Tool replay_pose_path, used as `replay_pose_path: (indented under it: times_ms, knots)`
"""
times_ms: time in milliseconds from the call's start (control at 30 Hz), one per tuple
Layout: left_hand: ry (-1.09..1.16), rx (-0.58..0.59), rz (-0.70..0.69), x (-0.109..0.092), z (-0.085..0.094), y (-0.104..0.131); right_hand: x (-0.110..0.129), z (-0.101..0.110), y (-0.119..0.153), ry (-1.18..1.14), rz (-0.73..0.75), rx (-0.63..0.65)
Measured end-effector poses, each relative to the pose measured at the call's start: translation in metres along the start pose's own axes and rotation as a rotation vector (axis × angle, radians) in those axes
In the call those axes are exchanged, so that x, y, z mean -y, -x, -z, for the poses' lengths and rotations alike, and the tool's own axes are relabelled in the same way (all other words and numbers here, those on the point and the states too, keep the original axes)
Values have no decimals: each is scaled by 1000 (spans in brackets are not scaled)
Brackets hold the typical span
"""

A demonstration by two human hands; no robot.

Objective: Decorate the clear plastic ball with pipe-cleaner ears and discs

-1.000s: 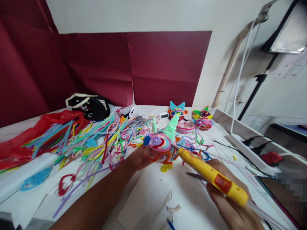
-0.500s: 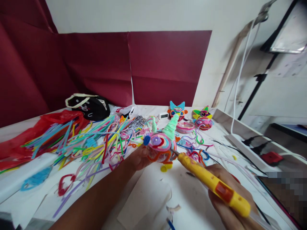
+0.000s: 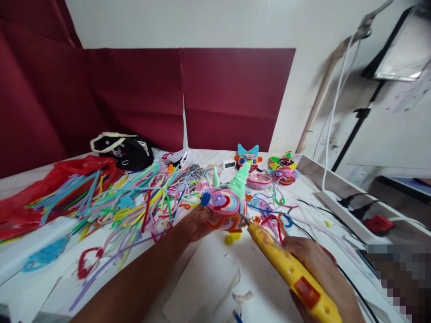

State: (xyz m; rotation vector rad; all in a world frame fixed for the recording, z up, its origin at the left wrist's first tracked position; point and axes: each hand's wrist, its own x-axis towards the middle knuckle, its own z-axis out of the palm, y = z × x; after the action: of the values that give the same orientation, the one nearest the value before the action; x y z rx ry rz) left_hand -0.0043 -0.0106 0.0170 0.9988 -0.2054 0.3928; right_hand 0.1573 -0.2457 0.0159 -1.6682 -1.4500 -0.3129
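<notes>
Glossy yellow plastic glue gun [image 3: 292, 273]; fuzzy mint-green horn [image 3: 239, 181].

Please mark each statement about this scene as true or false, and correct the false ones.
1. The right hand holds a yellow glue gun. True.
2. The pointed horns on the craft figure in the left hand are red. False: they are light green.
3. The red plastic bag is on the left side of the table. True.
4. The small white digital clock lies on top of the black bag. False: it stands on the table, to the right of that bag.
5. The tip of the glue gun points away from the craft figure. False: it points at the figure's lower right side.
</notes>
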Motion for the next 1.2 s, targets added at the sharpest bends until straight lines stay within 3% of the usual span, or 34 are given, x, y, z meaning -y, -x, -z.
replay_pose_path:
  times_ms: [167, 467, 533, 667, 767, 900, 1033, 1200]
  knots:
    - [0, -11, -8, 2, 4, 1, 1, -5, 2, 33, 85, -25]
    - [-2, 2, 2, 0, -3, -1, -10, -2, -10, 294, 521, -199]
    - [-6, -4, -8, -1, -3, -1, -11, 0, -10, 326, 544, -207]
    - [-25, -103, -80, -6, -1, -2, -13, 3, -2, 369, 442, -227]
    - [-48, -131, -79, -9, 2, -4, -16, 8, 8, 432, 409, -78]
    - [-62, -184, -92, -10, 4, -6, -21, 8, 14, 625, 487, 187]
    - [-79, -216, -88, -8, 3, -7, -23, -3, 15, 759, 522, 267]
    - [-89, -212, -90, -8, 1, -7, -25, -20, 20, 760, 514, 350]
